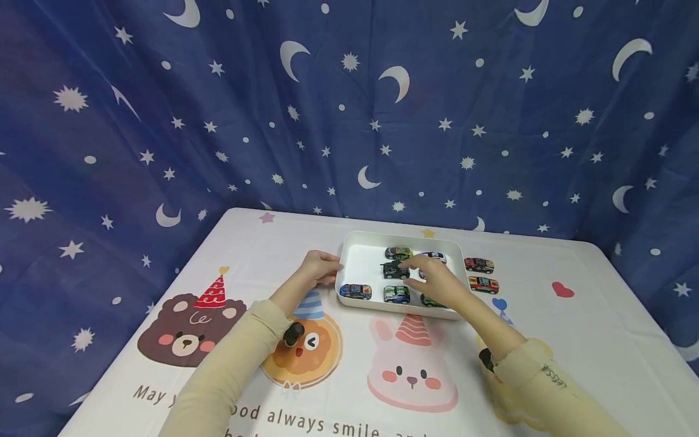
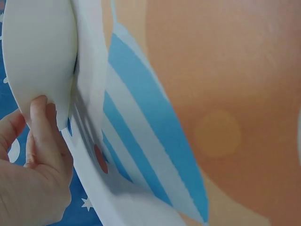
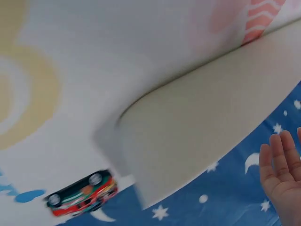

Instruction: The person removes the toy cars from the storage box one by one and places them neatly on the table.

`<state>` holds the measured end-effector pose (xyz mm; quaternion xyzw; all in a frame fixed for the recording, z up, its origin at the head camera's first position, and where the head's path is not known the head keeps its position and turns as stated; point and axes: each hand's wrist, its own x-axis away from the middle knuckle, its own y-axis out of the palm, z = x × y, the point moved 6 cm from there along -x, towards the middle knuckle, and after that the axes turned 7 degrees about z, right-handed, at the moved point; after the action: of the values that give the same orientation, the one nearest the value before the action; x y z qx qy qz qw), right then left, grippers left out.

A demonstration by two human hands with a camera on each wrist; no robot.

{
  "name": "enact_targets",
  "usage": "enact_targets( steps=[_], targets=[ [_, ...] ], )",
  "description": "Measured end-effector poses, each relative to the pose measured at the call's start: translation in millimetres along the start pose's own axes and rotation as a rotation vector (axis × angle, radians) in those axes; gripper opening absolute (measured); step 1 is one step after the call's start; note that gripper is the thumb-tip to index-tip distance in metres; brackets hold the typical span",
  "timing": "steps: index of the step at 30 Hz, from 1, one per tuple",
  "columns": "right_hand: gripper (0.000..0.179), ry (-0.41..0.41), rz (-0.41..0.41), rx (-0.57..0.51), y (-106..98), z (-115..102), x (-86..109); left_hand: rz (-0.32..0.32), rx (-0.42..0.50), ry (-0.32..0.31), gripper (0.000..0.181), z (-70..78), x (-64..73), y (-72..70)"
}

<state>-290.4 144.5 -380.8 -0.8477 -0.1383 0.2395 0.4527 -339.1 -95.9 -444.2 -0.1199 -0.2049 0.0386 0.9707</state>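
Observation:
A white tray (image 1: pixel 360 255) holds several small toy cars. My left hand (image 1: pixel 322 267) grips its left rim, thumb at the edge and fingers against the outer wall (image 2: pixel 42 56) in the left wrist view. Over the tray, my right hand (image 1: pixel 437 280) pinches a black toy car (image 1: pixel 394 271) by its right end. Around that car are a green-yellow car (image 1: pixel 399 253), a white-green car (image 1: pixel 397 294) and a blue-orange car (image 1: pixel 355 291). My right hand partly covers the cars on the tray's right side. In the right wrist view the black car is hidden behind the tray wall.
Two toy cars, one dark red (image 1: pixel 479 265) and one red-yellow (image 1: pixel 483 284), stand on the table just right of the tray. The table wears a white cloth (image 1: pixel 579 340) with printed cartoon animals. A blue curtain (image 1: pixel 338 121) with moons and stars hangs behind.

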Motion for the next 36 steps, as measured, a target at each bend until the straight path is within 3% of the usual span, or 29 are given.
enact_targets(
  steps=[7, 14, 28, 36],
  targets=[
    [0.034, -0.033, -0.037, -0.044, 20.2, -21.6, -16.3, -0.013, 0.031, 0.002, 0.037, -1.8, -0.9, 0.3],
    [0.031, -0.056, -0.037, -0.037, 39.1, -38.1, -27.3, -0.056, -0.029, 0.045, 0.048, 0.0, 6.4, 3.9],
    [0.029, -0.026, -0.124, -0.069, 72.3, -45.0, -41.6, -0.044, -0.049, 0.078, 0.044, -5.6, 4.3, -1.6],
    [0.029, -0.045, -0.147, -0.060, 82.8, -48.0, -44.6, -0.029, -0.070, 0.127, 0.042, -3.0, 8.5, -1.0]
  ],
)
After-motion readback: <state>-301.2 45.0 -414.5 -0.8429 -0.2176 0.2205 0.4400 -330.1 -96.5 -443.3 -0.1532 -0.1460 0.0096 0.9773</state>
